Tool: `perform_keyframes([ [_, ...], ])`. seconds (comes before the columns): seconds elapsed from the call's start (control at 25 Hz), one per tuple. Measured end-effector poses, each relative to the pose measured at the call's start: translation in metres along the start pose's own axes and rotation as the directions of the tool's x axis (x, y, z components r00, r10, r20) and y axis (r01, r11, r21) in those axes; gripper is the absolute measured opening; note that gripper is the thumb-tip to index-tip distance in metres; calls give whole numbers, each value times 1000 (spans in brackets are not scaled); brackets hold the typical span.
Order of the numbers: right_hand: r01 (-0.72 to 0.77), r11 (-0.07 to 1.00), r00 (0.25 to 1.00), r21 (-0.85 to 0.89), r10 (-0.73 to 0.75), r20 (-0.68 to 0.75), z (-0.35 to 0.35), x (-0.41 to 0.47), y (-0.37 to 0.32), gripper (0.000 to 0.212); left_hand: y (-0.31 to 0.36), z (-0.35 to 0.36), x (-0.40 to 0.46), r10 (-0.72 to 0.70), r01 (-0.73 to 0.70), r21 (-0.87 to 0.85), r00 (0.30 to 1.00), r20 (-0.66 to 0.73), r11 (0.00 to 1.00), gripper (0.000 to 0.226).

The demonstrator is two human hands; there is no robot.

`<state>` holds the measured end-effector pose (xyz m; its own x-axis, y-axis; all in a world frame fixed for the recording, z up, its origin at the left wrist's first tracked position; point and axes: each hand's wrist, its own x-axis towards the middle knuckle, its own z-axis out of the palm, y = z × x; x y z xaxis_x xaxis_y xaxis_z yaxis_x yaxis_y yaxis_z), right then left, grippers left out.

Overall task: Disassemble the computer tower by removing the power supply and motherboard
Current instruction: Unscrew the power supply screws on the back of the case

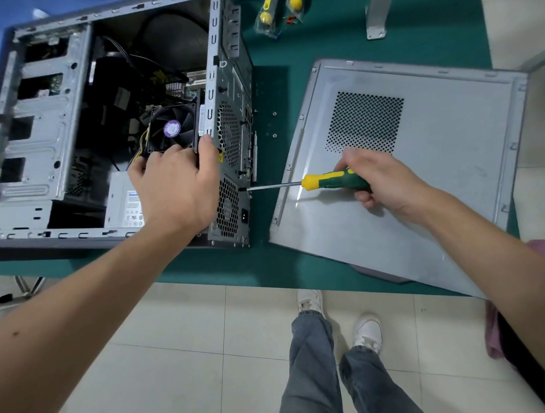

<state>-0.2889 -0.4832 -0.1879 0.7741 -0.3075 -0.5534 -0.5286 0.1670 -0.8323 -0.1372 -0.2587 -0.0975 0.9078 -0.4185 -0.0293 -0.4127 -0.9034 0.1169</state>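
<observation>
Head view: the tower (100, 121) lies open on a green mat (268, 264). The left hand (177, 183) curls over its rear edge, steadying it; the right hand (378, 180) grips a screwdriver (327, 183), tip at a rear screw beside the power supply (124, 204). The tip could slip and strip the screw if the tower shifts. The side panel (406, 166) lies alongside; the floor is tiled.

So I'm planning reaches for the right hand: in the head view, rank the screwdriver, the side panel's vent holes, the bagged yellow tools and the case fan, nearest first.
1. Screwdriver: gripped in the right hand.
2. Vent holes: on the side panel, just beyond the knuckles.
3. Case fan: inside the tower, left, by the left hand.
4. Bagged yellow tools: far edge of the table.
</observation>
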Motion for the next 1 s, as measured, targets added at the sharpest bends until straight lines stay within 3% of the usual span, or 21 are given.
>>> perform_keyframes([
  [0.08,64,992,998,107,-64,-11,-1,-2,-2,3,0,0,0,1,-1,-1,1000,1,1000,65],
  [0.2,118,914,988,387,-149,50,-6,-2,2,34,0,0,0,2,-2,-2,1000,4,1000,65],
  [0.28,90,956,993,278,-109,52,-4,-2,1,16,0,0,0,2,-2,-6,1000,3,1000,65],
  [0.4,60,998,998,37,-60,-5,0,-4,-2,18,0,0,0,2,-2,-3,1000,3,1000,66],
  [0.44,93,992,996,81,-91,-23,0,-4,-1,8,-1,0,0,2,-2,1,1000,6,1000,66],
  [0.6,173,954,984,246,-178,-1,-6,-5,8,44,-1,0,1,2,-3,4,1000,6,1000,66],
  [0.72,137,969,990,204,-140,0,-5,-5,12,28,0,0,0,3,-3,-12,1000,-3,1000,66],
  [0.84,125,965,990,230,-106,-93,-10,-9,13,8,0,0,0,4,-4,-3,1000,0,1000,67],
  [1.0,154,986,971,61,-140,-192,-5,-16,19,8,1,0,1,-9,9,6,1000,6,1000,67],
])
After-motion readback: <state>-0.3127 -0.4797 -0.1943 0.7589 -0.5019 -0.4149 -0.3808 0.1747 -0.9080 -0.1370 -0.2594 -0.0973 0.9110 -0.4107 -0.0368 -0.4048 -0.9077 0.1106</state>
